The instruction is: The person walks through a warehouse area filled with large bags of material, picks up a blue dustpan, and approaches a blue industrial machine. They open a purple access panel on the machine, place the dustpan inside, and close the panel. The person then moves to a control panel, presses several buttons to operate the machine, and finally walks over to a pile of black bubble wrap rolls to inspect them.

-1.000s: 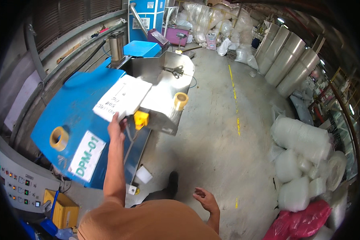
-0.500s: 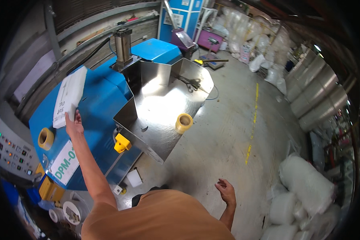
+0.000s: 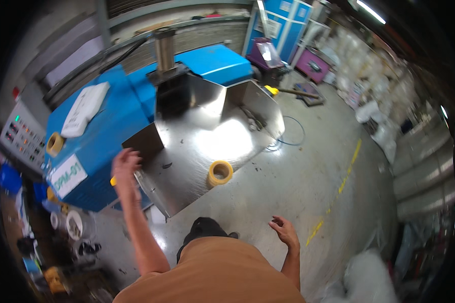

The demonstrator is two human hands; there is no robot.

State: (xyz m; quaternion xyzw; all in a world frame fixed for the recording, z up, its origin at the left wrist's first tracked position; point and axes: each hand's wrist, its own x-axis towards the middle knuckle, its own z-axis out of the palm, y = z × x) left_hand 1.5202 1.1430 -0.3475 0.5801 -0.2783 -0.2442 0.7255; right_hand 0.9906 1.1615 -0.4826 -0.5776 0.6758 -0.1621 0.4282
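Fingers of the left hand (image 3: pixel 128 165), blurred, are loosely bent with nothing visible between them; how far apart they sit cannot be told. The right hand (image 3: pixel 286 232), at about four o'clock from the left, hangs over the floor, fingers slightly curled and empty. At eleven o'clock from the left hand, a white package (image 3: pixel 87 109) lies flat on a blue machine (image 3: pixel 114 146), oblong and soft-edged, with dark handwriting blurred on its lower end. A roll of tape (image 3: pixel 59 147) sits near that end, toward seven o'clock. At three o'clock from the left hand, a second tape roll (image 3: pixel 211 177) stands on a shiny metal tray (image 3: pixel 187 161). Half a second earlier, the left hand gripped the package, tilted up; now the package rests untouched and the hand is beside the tray's near-left edge.
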